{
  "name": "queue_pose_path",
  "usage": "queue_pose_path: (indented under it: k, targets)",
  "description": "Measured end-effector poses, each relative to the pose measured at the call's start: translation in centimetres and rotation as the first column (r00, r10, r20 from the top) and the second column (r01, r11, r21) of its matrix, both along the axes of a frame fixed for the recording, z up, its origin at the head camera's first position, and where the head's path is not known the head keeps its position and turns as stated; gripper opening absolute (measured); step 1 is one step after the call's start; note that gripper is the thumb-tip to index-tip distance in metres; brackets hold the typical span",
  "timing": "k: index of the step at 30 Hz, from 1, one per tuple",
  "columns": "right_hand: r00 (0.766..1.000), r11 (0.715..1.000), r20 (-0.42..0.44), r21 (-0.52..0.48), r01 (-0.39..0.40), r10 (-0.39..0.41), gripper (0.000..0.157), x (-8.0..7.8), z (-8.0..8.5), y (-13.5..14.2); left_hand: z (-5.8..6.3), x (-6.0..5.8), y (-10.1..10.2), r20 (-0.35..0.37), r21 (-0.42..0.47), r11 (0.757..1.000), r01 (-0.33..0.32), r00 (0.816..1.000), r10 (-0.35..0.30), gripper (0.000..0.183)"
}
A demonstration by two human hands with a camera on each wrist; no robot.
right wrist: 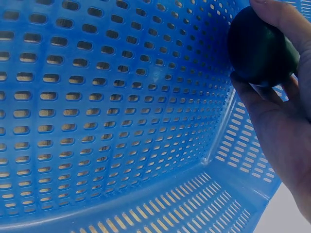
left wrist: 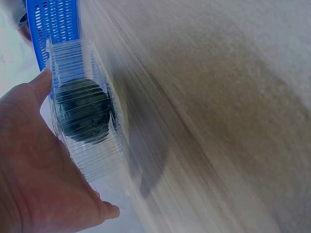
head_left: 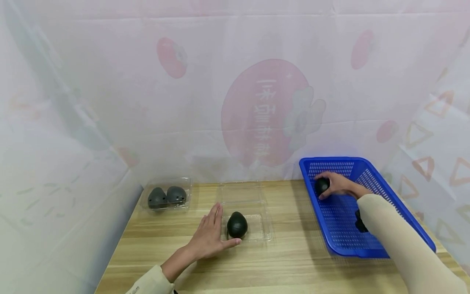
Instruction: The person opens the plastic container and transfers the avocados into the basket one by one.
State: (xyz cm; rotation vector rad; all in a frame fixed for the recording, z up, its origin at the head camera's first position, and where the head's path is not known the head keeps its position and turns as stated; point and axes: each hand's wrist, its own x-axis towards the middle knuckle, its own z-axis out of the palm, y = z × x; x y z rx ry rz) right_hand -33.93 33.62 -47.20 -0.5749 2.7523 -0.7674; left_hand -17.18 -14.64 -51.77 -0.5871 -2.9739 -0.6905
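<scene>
Inside the blue plastic basket, my right hand grips a dark green avocado between thumb and fingers. The right wrist view shows this avocado close to the basket's slotted side. My left hand lies along the left side of an open clear plastic clamshell box, fingers straight and thumb spread toward its front edge. One avocado sits in the left half of that box; through the ribbed clear wall the left wrist view shows it as a dark round shape.
At the back left of the wooden table stands a closed clear clamshell box with two avocados inside. The open box's raised lid points toward the printed cloth behind the table. A black device shows beside the right sleeve.
</scene>
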Motion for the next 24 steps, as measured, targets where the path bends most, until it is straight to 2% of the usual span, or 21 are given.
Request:
queue_pose_path:
  k: [7,11,24]
  targets:
    - [1.0,1.0,-0.009,0.023,-0.01,0.01,0.08,0.29,-0.27,0.22,-0.31,-0.09,0.08,0.017,-0.026,1.0,-0.018,1.0,0.018,0.125]
    - [1.0,1.0,0.007,0.005,-0.016,0.016,0.081,0.21,-0.33,0.24,-0.34,-0.15,0.03,0.023,-0.032,0.999,-0.018,1.0,0.019,0.125]
    - [0.999,0.999,0.025,-0.011,-0.042,0.042,0.085,0.0,0.25,0.29,-0.51,-0.3,-0.22,-0.014,-0.024,1.0,-0.006,1.0,0.005,0.124]
